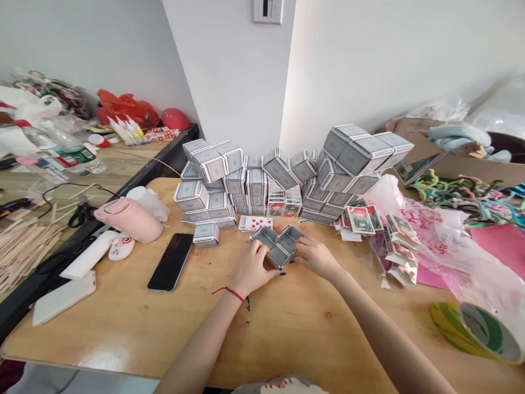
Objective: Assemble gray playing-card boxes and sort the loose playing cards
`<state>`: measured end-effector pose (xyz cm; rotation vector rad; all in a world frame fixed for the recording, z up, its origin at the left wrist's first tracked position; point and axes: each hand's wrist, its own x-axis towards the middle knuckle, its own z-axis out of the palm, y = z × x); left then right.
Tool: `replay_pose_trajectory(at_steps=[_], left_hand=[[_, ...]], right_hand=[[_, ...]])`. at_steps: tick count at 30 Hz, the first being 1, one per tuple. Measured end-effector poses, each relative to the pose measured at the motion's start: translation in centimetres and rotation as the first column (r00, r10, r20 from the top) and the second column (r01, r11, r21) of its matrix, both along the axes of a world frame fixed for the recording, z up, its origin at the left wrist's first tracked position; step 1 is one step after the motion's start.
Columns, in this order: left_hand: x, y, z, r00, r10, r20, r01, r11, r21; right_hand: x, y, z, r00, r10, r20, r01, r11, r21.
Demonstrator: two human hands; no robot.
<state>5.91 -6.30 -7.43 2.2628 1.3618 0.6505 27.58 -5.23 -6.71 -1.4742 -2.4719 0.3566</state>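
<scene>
Between my hands lies an open, V-shaped box folded from playing cards [281,254], its hollow compartments facing up. My left hand [255,268] grips its left side, thumb along the near edge and fingers on the rim. On the other side, my right hand [315,256] holds the right wall with bent fingers. Just behind lie loose playing cards [256,223], red pips showing. Stacks of grey card boxes [209,205] rise at the back left, and a taller pile of card boxes [348,158] stands at the back right. A single card box [206,234] sits apart, left of the loose cards.
A black-screened phone [170,261], pink pouch [130,219] and white power bank [64,298] lie to the left. Card packs [361,220], opened packs [401,249], crumpled plastic bag [443,230] and yellow tape roll [476,331] lie right. A wall stands behind.
</scene>
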Motion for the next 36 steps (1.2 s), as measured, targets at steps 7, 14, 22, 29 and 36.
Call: replay_pose_trajectory(at_steps=[7,14,22,29,36], left_hand=[[-0.3,0.5,-0.8,0.999,-0.013,0.047,0.013,1.000,0.011],[-0.7,-0.1,0.5,0.987,-0.084,0.135,0.098,0.990,-0.100],[-1.3,1.4,3.4,0.961,0.163,0.225,-0.189,0.977,0.098],[0.7,6.7,2.9,0.980,0.070,-0.186,-0.080,0.996,-0.048],[1.7,7.3,2.2,0.920,0.087,-0.382,-0.101,0.995,-0.018]], right_hand=[[-0.5,-1.1,-2.2,0.999,-0.028,-0.022,0.031,0.985,0.172],[-0.9,-2.8,-2.1,0.993,-0.070,-0.091,0.086,0.979,0.184],[-1.9,-4.3,1.6,0.931,-0.140,-0.337,0.211,0.960,0.184],[-3.4,-0.3,0.3,0.887,-0.424,-0.183,0.424,0.905,-0.042],[-4.2,0.1,-0.2,0.844,-0.536,0.005,0.534,0.839,-0.106]])
